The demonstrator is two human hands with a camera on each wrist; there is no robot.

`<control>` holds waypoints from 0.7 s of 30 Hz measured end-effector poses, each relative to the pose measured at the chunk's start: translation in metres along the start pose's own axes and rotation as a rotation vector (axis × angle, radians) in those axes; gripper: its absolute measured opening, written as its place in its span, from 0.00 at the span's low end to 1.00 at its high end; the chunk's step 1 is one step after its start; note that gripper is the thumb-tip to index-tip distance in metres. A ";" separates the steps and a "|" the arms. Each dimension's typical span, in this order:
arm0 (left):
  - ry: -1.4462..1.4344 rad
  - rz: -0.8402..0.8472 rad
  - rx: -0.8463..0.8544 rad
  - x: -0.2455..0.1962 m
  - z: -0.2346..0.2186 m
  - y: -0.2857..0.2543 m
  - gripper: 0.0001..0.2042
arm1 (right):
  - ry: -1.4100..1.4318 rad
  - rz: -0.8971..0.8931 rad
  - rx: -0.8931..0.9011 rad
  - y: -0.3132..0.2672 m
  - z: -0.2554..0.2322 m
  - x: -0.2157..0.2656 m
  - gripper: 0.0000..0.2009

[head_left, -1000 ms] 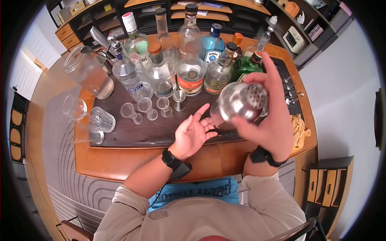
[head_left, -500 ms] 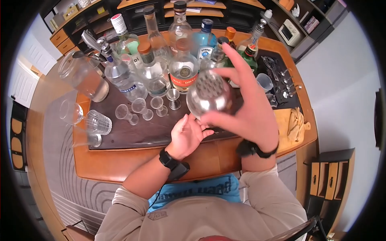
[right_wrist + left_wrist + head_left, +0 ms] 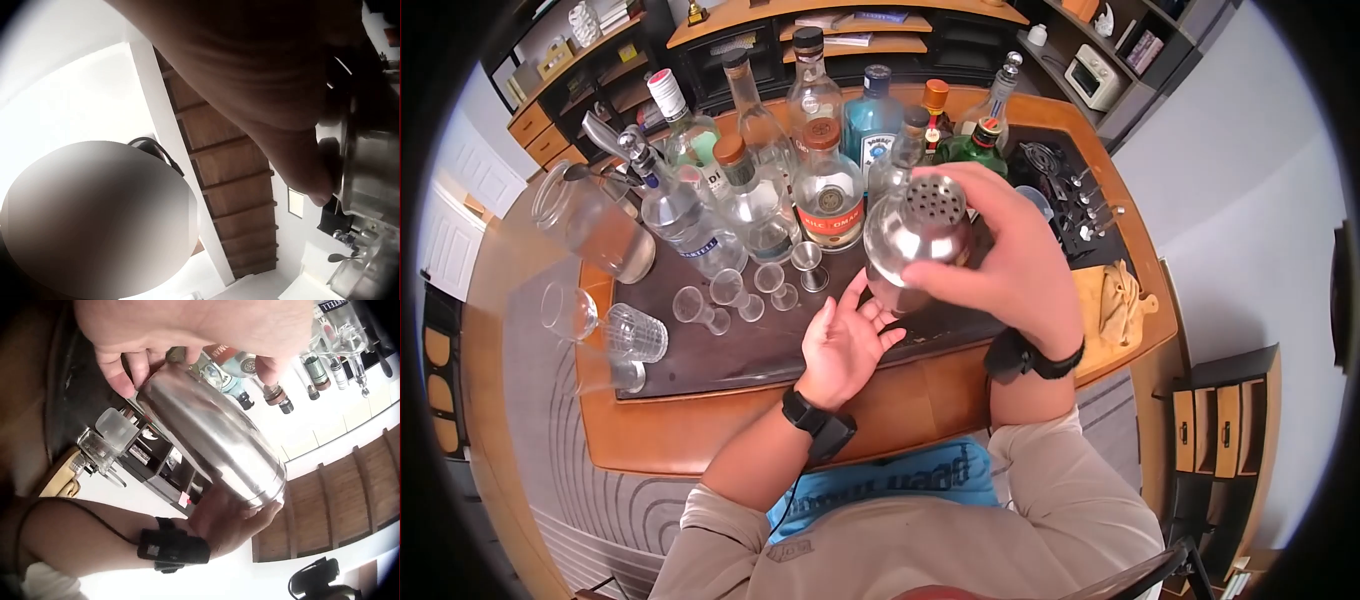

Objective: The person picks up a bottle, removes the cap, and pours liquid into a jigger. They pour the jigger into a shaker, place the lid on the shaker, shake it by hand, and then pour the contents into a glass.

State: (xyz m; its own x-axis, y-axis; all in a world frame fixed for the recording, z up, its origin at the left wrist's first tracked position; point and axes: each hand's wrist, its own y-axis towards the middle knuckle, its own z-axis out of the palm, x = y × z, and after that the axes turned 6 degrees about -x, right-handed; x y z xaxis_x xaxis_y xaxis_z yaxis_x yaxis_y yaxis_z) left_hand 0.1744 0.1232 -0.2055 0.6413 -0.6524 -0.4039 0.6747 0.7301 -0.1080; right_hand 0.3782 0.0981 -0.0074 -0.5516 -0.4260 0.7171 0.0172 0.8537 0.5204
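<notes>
My right hand point(image 3: 1025, 265) grips a steel cocktail shaker point(image 3: 915, 235) round its upper part, thumb on the near side. The shaker's strainer top, full of small holes, faces up towards the head camera without a cap. Its lower end is beside the fingers of my left hand point(image 3: 845, 345), which lies palm up with the fingers loosely extended. In the left wrist view the long smooth shaker body point(image 3: 212, 437) slants between the two hands, with left fingertips right at its base. Part of the shaker shows at the right edge of the right wrist view.
Several bottles, among them an orange-labelled one point(image 3: 830, 200), stand behind the shaker. A steel jigger point(image 3: 808, 265) and small glasses point(image 3: 735, 295) are left of it. A pitcher point(image 3: 595, 225) and a cut-glass tumbler point(image 3: 638, 332) stand further left; a wooden board point(image 3: 1095, 320) with a cloth lies right.
My right hand has brought the shaker leftwards to my left hand's fingers, and its tilt has changed. The left hand stays palm up. The head view has shifted somewhat.
</notes>
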 end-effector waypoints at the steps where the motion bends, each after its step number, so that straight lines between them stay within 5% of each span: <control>1: 0.010 0.010 -0.001 -0.002 0.004 -0.001 0.41 | -0.002 -0.003 0.001 -0.001 0.000 0.003 0.39; 3: 0.032 0.024 -0.002 -0.004 0.014 -0.004 0.41 | -0.071 -0.201 0.026 -0.006 0.005 0.013 0.38; 5: 0.022 0.059 -0.042 -0.002 0.013 -0.004 0.36 | -0.082 -0.178 0.010 -0.004 0.010 0.015 0.38; 7: -0.043 0.014 0.064 -0.003 -0.001 0.002 0.41 | -0.033 0.122 -0.078 0.002 0.009 0.012 0.40; 13: -0.036 0.018 0.048 0.001 -0.009 0.001 0.37 | 0.159 0.035 -0.086 -0.008 0.016 0.020 0.43; 17: -0.069 -0.005 0.042 0.003 -0.007 0.001 0.34 | -0.086 0.150 -0.085 0.001 0.011 0.014 0.36; 19: -0.050 0.010 0.045 -0.002 0.005 -0.002 0.38 | 0.170 0.133 -0.051 -0.005 0.009 0.014 0.36; 21: 0.029 0.024 -0.010 -0.004 0.021 -0.008 0.37 | 0.016 -0.039 -0.027 -0.010 0.016 0.022 0.34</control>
State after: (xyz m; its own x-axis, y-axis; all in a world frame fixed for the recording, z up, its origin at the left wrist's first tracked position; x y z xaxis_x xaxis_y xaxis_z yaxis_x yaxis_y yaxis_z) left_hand 0.1736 0.1157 -0.1840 0.6465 -0.6282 -0.4329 0.6553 0.7478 -0.1065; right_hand 0.3527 0.0843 -0.0039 -0.5391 -0.4635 0.7033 0.0188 0.8281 0.5602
